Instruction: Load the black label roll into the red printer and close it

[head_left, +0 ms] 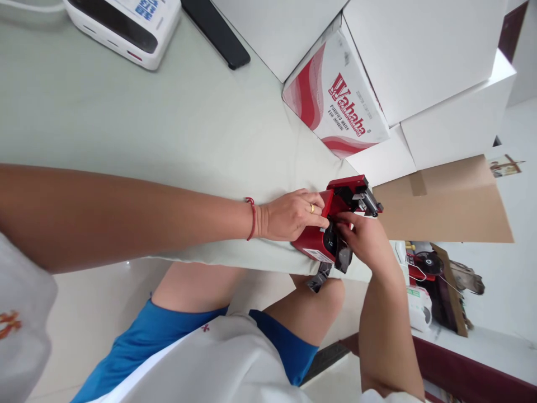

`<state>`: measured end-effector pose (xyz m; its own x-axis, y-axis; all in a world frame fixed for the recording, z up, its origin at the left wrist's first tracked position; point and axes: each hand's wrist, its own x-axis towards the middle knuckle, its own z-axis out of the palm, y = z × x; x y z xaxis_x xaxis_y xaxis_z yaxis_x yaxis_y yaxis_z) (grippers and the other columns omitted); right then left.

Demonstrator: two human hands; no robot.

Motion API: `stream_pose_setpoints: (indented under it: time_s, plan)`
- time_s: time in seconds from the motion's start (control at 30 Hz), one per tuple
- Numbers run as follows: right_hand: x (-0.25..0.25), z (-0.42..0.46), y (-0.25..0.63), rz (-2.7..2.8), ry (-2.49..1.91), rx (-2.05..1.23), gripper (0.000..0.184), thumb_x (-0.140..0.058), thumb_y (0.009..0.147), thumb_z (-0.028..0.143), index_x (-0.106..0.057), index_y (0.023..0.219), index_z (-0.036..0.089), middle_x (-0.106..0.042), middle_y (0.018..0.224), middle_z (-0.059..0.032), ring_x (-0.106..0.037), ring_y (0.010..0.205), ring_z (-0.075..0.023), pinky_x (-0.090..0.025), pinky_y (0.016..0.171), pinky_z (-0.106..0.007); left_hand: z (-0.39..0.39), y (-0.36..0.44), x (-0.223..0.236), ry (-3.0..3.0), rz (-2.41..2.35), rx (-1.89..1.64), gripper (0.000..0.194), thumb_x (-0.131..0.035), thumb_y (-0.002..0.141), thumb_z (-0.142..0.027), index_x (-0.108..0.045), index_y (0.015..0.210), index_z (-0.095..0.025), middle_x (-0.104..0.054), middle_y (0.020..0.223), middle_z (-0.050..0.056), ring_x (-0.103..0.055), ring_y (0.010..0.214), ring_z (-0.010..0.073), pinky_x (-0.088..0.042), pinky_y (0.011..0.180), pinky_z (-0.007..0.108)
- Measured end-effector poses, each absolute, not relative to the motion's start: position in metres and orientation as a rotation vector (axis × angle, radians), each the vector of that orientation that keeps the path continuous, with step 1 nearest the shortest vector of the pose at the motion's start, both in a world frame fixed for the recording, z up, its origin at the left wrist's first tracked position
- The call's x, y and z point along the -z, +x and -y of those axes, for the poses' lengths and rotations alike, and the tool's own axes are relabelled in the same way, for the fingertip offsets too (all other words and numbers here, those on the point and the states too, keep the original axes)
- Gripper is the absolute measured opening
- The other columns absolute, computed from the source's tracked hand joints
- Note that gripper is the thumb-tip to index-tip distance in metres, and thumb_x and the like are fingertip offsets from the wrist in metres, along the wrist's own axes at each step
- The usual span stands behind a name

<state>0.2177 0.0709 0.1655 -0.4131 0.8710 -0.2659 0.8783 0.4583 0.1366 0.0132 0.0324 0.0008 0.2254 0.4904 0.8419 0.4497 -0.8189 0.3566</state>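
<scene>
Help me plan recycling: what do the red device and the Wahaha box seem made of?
Red device: smooth, slightly glossy plastic or painted metal; its even color leaves that open. Wahaha box: likely cardboard, smooth and printed, judging by flat, straight-edged panels.

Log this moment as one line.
left hand: on red device; right hand: at its open side; lid: open; Wahaha box: nearby

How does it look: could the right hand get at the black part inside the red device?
Probably yes: the red device stands open, and the right hand is at the opening, close to the black part. The left hand, on the other side, doesn't seem to block it.
</scene>
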Motion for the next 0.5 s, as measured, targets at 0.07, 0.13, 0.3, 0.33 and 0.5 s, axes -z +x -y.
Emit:
stream_pose_setpoints:
  time_s: [0.07,0.13,0.3,0.33,0.5]
  plan:
    - [-0.154,-0.089,0.208,-2.354,1.402,0.092,0.036,-0.064,0.097,0.020,-0.082,0.128,0.023,-0.086,0.117,-0.0092,-0.079,0.102,-0.0275,-0.055,0.086,-0.035,-0.032,0.014,0.001,2.452,-0.908,-1.726,0.044,-0.055,0.093,0.003,-0.082,0.117,-0.022,-0.082,0.091,0.006,-0.073,0.109,0.0249,-0.057,0.099,0.038]
    - [-0.146,-0.100,0.199,-2.335,1.363,0.168,0.033,-0.069,0.093,0.017,-0.083,0.122,0.023,-0.086,0.116,-0.0070,-0.078,0.102,-0.0249,-0.053,0.085,-0.031,-0.032,0.015,0.002,2.470,-0.887,-1.783,0.042,-0.053,0.095,0.002,-0.082,0.115,-0.020,-0.081,0.090,0.006,-0.073,0.105,0.0240,-0.058,0.099,0.036]
    - [-0.174,-0.078,0.210,-2.373,1.442,0.120,0.030,-0.067,0.096,0.025,-0.079,0.122,0.019,-0.084,0.107,-0.0098,-0.074,0.090,-0.0238,-0.051,0.078,-0.032,-0.032,0.015,0.001,2.490,-0.889,-1.830,0.037,-0.049,0.101,-0.003,-0.081,0.112,-0.019,-0.079,0.090,0.007,-0.072,0.097,0.0228,-0.061,0.095,0.034]
    - [-0.188,-0.069,0.221,-2.383,1.502,0.094,0.035,-0.064,0.099,0.032,-0.077,0.130,0.019,-0.083,0.101,-0.0095,-0.072,0.083,-0.0231,-0.050,0.075,-0.032,-0.032,0.015,0.001,2.484,-0.879,-1.830,0.038,-0.049,0.101,-0.004,-0.081,0.113,-0.019,-0.079,0.090,0.008,-0.072,0.096,0.0226,-0.061,0.093,0.033]
    - [-0.235,-0.055,0.298,-2.239,1.906,0.093,0.060,-0.064,0.096,0.062,-0.072,0.141,0.023,-0.077,0.078,-0.0038,-0.059,0.060,-0.0216,-0.046,0.062,-0.034,-0.029,0.014,0.004,2.459,-0.863,-1.747,0.045,-0.044,0.097,0.000,-0.075,0.126,-0.016,-0.076,0.088,0.007,-0.071,0.088,0.0221,-0.062,0.085,0.032]
